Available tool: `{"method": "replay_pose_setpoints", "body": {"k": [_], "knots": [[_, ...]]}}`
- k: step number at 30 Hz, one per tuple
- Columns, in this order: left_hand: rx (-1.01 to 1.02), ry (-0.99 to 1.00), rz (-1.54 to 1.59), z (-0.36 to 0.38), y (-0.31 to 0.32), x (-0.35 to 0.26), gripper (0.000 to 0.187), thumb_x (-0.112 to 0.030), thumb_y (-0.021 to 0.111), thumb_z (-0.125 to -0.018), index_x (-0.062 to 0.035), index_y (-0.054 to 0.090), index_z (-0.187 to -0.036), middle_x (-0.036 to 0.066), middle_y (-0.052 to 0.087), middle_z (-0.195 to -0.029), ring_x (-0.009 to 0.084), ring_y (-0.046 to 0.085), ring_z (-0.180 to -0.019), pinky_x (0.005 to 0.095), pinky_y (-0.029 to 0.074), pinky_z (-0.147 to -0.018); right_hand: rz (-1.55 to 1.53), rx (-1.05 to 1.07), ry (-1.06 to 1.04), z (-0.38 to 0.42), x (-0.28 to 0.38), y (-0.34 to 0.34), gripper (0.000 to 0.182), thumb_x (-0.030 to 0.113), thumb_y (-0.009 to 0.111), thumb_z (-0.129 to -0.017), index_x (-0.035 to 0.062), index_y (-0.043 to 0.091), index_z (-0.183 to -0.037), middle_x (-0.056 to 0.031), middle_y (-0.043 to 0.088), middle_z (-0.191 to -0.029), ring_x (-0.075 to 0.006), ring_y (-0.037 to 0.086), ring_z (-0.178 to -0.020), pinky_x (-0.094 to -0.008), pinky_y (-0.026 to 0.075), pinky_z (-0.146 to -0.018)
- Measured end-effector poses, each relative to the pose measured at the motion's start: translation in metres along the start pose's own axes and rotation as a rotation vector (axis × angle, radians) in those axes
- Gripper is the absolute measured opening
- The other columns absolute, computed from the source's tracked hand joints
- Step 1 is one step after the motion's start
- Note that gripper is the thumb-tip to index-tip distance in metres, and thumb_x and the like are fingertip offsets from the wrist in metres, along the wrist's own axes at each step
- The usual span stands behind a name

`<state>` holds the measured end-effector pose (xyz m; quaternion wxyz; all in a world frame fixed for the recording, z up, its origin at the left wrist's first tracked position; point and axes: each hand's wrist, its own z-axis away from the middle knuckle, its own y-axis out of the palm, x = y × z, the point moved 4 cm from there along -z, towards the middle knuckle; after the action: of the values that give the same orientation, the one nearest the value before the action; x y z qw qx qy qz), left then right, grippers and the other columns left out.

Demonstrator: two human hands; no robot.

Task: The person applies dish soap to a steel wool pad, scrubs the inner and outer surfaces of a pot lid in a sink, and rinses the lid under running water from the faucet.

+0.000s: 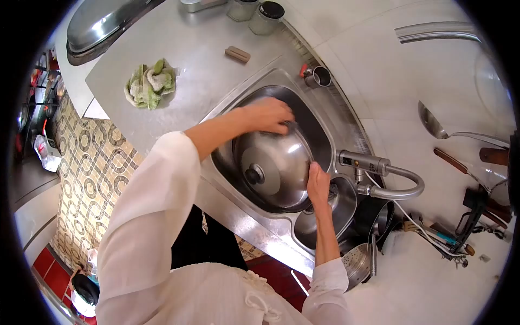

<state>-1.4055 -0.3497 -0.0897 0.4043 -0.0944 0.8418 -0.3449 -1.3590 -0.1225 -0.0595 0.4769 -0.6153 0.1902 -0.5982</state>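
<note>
A domed steel pot lid [276, 157] with a black knob leans tilted in the large basin of the steel sink [325, 127]. My right hand [318, 185] grips the lid's rim on the right, thumb on the outer face. At the lid's upper edge is my left hand [269, 115], slightly blurred, its fingers curled down against the metal. Whatever those fingers may hold is hidden beneath them.
A faucet [374, 162] arches over the small basin at right. Near the sink stand a metal cup [318, 77], a brown block [237, 54], a crumpled green cloth [151, 84] and lidded jars [266, 18]. A colander [357, 265] and a dark pot [374, 216] sit at lower right.
</note>
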Motion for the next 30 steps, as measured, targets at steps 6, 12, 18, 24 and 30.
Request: {"method": "replay_pose_setpoints", "body": {"k": [6, 12, 18, 24, 30], "knots": [[0.13, -0.078, -0.069, -0.012, 0.004, -0.014, 0.026, -0.025, 0.058, -0.072, -0.0009, 0.061, -0.081, 0.016, 0.062, -0.085, 0.033, 0.058, -0.09, 0.0425, 0.048, -0.077, -0.057, 0.027, 0.021, 0.0, -0.007, 0.002, 0.045, 0.034, 0.033, -0.097, -0.0029, 0.053, -0.08, -0.0289, 0.048, -0.067, -0.0474, 0.045, -0.062, -0.0468, 0.037, -0.057], [0.115, 0.123, 0.05, -0.039, 0.025, -0.039, 0.026, -0.029, 0.062, -0.069, -0.0033, 0.061, -0.076, 0.013, 0.061, -0.077, 0.0319, 0.056, -0.081, 0.0417, 0.047, -0.071, -0.028, -0.008, 0.01, 0.001, -0.006, 0.001, 0.042, 0.032, 0.034, -0.097, -0.0025, 0.051, -0.08, -0.0288, 0.047, -0.066, -0.0469, 0.044, -0.062, -0.046, 0.037, -0.056], [-0.06, -0.375, 0.115, 0.034, 0.013, 0.045, 0.028, -0.029, 0.058, -0.072, -0.0026, 0.06, -0.08, 0.019, 0.059, -0.076, 0.0368, 0.057, -0.079, 0.0466, 0.046, -0.072, -0.012, -0.031, 0.017, 0.009, -0.03, 0.005, 0.04, 0.032, 0.033, -0.096, -0.0009, 0.051, -0.082, -0.0269, 0.049, -0.071, -0.0457, 0.048, -0.066, -0.0472, 0.038, -0.061], [0.037, -0.25, -0.09, -0.008, 0.025, -0.005, 0.024, -0.026, 0.059, -0.071, -0.0029, 0.059, -0.078, 0.015, 0.06, -0.075, 0.0336, 0.056, -0.078, 0.044, 0.048, -0.073, -0.046, -0.083, 0.094, 0.013, -0.025, -0.001, 0.035, 0.028, 0.035, -0.096, -0.0009, 0.054, -0.088, -0.0282, 0.054, -0.072, -0.0467, 0.054, -0.07, -0.0478, 0.041, -0.061], [0.113, 0.148, -0.134, -0.043, 0.035, -0.083, 0.029, -0.031, 0.066, -0.066, -0.0059, 0.058, -0.078, 0.007, 0.06, -0.076, 0.0268, 0.053, -0.086, 0.0369, 0.044, -0.075, 0.002, -0.14, -0.022, 0.023, -0.022, 0.002, 0.031, 0.027, 0.041, -0.095, -0.0003, 0.053, -0.087, -0.0253, 0.053, -0.064, -0.0457, 0.054, -0.063, -0.0455, 0.041, -0.054]]}}
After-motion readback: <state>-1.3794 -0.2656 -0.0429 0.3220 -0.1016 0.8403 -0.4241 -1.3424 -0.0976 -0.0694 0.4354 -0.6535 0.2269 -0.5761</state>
